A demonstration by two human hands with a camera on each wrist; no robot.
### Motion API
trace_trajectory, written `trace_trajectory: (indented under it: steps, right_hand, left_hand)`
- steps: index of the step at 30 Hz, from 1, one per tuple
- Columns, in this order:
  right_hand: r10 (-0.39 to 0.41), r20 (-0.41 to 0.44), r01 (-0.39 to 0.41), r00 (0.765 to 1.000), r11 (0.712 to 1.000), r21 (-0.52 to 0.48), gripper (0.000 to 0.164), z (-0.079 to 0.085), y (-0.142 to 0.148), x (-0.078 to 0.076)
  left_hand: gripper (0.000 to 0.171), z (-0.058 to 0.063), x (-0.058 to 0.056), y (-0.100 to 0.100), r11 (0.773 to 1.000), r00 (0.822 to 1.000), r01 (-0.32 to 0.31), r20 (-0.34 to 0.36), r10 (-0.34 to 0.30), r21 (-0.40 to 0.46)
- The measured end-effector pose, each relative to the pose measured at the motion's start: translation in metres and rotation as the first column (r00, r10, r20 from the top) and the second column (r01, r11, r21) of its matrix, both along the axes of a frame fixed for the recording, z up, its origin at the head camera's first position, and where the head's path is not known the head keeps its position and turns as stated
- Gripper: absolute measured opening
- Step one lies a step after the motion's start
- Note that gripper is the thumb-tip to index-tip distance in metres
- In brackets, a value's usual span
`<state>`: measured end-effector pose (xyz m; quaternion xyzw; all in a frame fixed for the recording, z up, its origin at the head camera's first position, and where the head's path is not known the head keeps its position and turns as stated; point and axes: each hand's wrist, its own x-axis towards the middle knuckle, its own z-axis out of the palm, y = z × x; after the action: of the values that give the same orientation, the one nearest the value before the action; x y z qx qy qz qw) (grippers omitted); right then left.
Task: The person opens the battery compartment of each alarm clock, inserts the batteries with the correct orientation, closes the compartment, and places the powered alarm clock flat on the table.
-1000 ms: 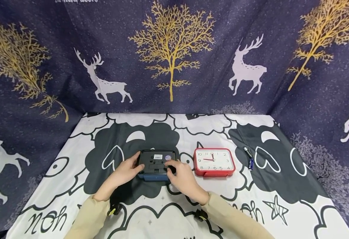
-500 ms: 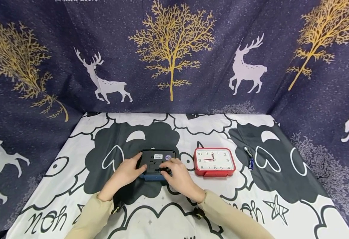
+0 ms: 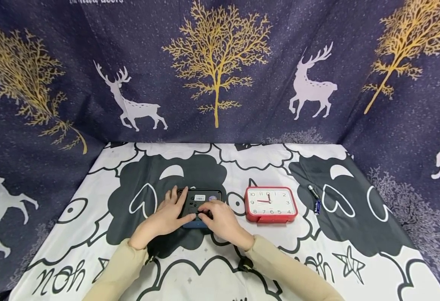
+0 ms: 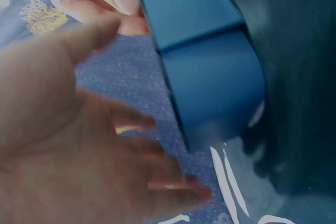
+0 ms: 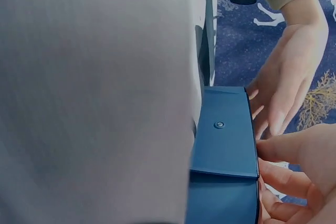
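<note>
A blue alarm clock lies face down, its black back upward with a white label and a round sticker. My left hand spreads its fingers over the clock's left side, thumb near the lower edge. In the left wrist view this left hand is blurred beside the blue casing. My right hand pinches a small black piece, apparently the battery cover, at the lower middle of the back; the fingers mostly hide it. The right wrist view shows its curled fingers by the casing edge.
A red alarm clock lies face up to the right of the blue one. Beyond it, two batteries lie end to end on the patterned cloth. A dark curtain hangs behind the table.
My left hand has slid right over the clock's back and spread its fingers. The right hand has moved slightly left along the back with the small black piece.
</note>
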<state>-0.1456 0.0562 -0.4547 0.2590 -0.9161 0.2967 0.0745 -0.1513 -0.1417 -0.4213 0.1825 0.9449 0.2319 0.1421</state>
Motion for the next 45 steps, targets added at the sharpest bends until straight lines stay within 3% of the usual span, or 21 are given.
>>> trace_trajectory:
  steps: [5, 17, 25, 34, 45]
  right_hand:
    - [-0.003, -0.002, 0.003, 1.0, 1.0, 0.009, 0.007, 0.0, -0.001, -0.002]
    - [0.017, -0.038, -0.014, 0.999, 0.995, 0.099, 0.008, 0.001, -0.004, -0.007]
    - [0.036, -0.124, -0.006, 0.992, 0.974, 0.229, 0.012, 0.002, -0.007, -0.004]
    - [0.028, -0.165, 0.01, 0.986, 0.974, 0.227, 0.016, -0.001, -0.008, -0.013]
    - [0.061, -0.167, -0.021, 0.984, 0.972, 0.233, 0.015, -0.002, -0.006, -0.02]
  left_hand:
    - [0.103, -0.007, -0.007, -0.004, 0.997, 0.996, 0.079, 0.047, -0.08, 0.028]
    - [0.112, -0.016, -0.023, -0.006, 0.989, 0.99, 0.14, 0.008, -0.141, 0.044]
    - [0.114, -0.02, -0.024, -0.002, 0.984, 0.984, 0.176, -0.042, -0.175, 0.031]
    - [0.116, -0.021, -0.027, 0.001, 0.98, 0.978, 0.197, -0.069, -0.194, 0.036]
    - [0.113, -0.019, -0.026, 0.005, 0.978, 0.975, 0.205, -0.074, -0.207, -0.038]
